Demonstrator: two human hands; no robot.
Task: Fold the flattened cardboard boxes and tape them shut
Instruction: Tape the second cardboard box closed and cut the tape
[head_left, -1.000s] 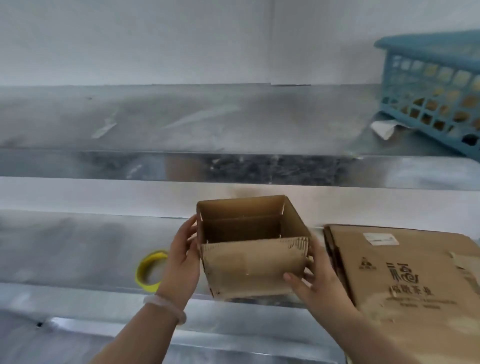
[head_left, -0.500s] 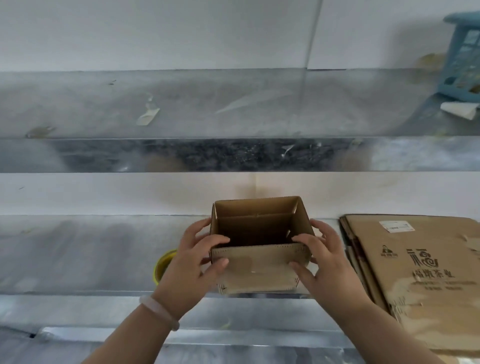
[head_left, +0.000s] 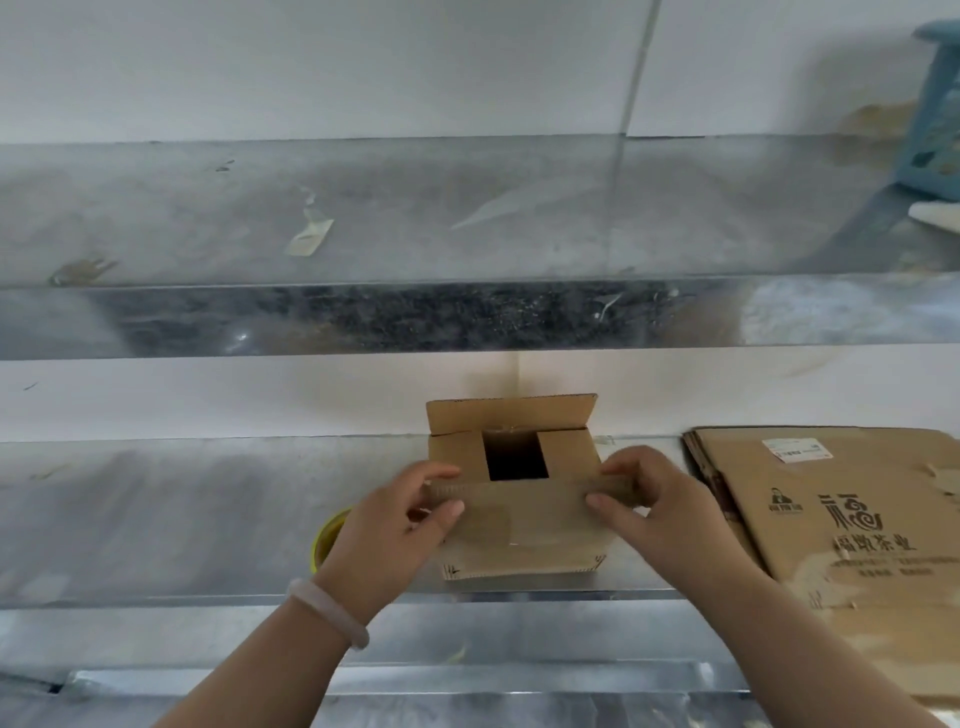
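Observation:
A small brown cardboard box (head_left: 519, 540) stands on the metal shelf (head_left: 156, 519) in front of me. Its two side flaps lie folded inward, leaving a dark gap between them, and the far flap stands up. My left hand (head_left: 400, 525) pinches the left end of the near flap between thumb and fingers. My right hand (head_left: 654, 514) pinches the right end of that same flap. A yellow roll of tape (head_left: 327, 535) lies just left of the box, mostly hidden behind my left hand.
A stack of flattened printed cardboard boxes (head_left: 841, 540) lies to the right of the box. An upper metal shelf (head_left: 363, 218) carries scraps of tape and a blue plastic basket (head_left: 935, 114) at the far right. A white wall stands behind.
The side flaps have gone down into the box mouth. Both hands moved from the box's sides to the ends of the near flap. The view has shifted left.

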